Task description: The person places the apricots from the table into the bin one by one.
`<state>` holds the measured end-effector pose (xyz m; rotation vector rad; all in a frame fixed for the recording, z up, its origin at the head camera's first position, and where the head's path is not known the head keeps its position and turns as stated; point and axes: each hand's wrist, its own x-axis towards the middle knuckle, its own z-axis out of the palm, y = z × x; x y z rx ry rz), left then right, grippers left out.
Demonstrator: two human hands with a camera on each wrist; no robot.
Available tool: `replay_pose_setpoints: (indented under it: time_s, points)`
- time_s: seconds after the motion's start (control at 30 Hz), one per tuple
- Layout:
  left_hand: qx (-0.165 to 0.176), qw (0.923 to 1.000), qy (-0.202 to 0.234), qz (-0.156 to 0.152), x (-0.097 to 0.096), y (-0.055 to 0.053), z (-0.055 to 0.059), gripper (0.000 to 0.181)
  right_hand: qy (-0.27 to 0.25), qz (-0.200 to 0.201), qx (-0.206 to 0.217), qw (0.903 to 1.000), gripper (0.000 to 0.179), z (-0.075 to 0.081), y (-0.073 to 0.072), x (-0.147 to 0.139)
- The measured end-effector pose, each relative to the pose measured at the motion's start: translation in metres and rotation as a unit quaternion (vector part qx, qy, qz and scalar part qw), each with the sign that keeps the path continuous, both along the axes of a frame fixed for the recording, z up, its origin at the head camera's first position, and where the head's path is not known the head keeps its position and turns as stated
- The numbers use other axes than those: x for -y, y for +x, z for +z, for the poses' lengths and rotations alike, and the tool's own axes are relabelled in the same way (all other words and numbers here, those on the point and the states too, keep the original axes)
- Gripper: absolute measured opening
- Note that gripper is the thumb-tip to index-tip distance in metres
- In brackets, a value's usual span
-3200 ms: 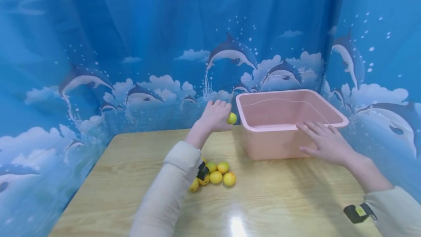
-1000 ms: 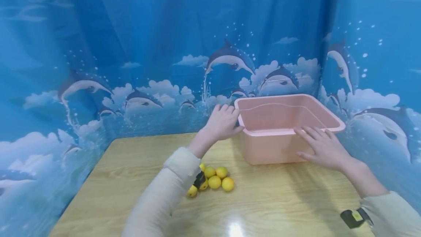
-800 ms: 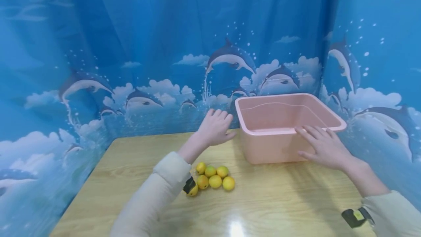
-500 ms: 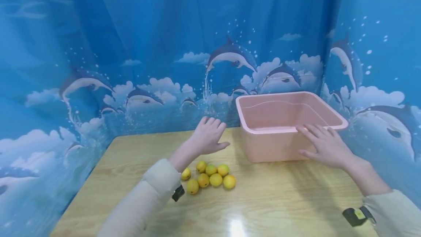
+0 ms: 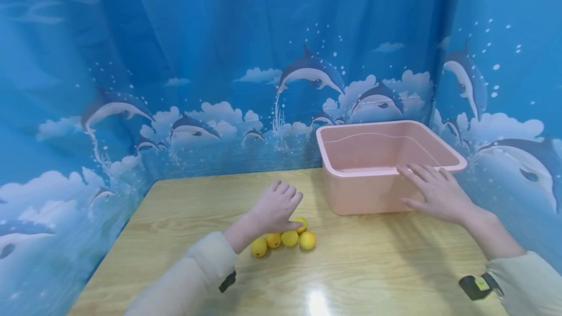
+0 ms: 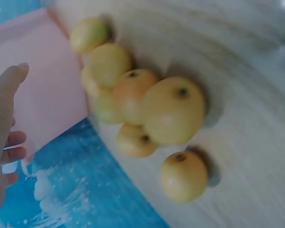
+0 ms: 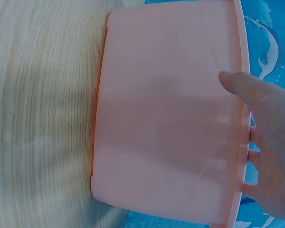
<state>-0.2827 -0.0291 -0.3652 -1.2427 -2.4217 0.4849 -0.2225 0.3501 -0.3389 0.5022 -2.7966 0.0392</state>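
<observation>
My left hand [image 5: 274, 208] hovers over a cluster of small round yellow-orange fruits on the table, covering part of it in the head view. Its fingers are loosely spread and hold nothing. The left wrist view shows several of the fruits [image 6: 175, 111] lying close together, with dark spots at their ends; one fruit [image 6: 183, 176] sits a little apart. My right hand [image 5: 436, 193] is at the front rim of a pink plastic bin [image 5: 364, 194]. Its fingers extend over the rim and its thumb [image 7: 235, 83] is on the outer side. The bin's floor is mostly hidden.
The pale wood-grain table [image 5: 193, 218] spreads left of and in front of the fruits. A blue dolphin-print curtain [image 5: 219, 62] hangs behind the table and along both sides. The bin stands at the back right, near the curtain.
My left hand held one yellow fruit, went to the bin's left rim, and then came back down over the cluster without it. My right hand has stayed at the bin.
</observation>
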Motion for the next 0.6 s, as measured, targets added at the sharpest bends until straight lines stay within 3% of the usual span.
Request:
replay_pose_setpoints:
  time_s: [0.23, 0.43, 0.6]
  points:
    - [-0.002, 0.9985, -0.047, -0.029, -0.006, 0.008, -0.020, 0.072, -0.002, -0.002, 0.006, 1.0000, 0.076, 0.001, 0.000, 0.000]
    - [-0.021, 0.9966, -0.053, -0.060, -0.009, 0.012, -0.036, 0.062, -0.001, -0.002, 0.004, 1.0000, 0.076, 0.000, 0.000, 0.000]
    - [-0.023, 0.9966, -0.051, -0.060, -0.009, 0.011, -0.049, 0.058, 0.002, 0.000, 0.001, 1.0000, 0.074, 0.000, -0.001, -0.001]
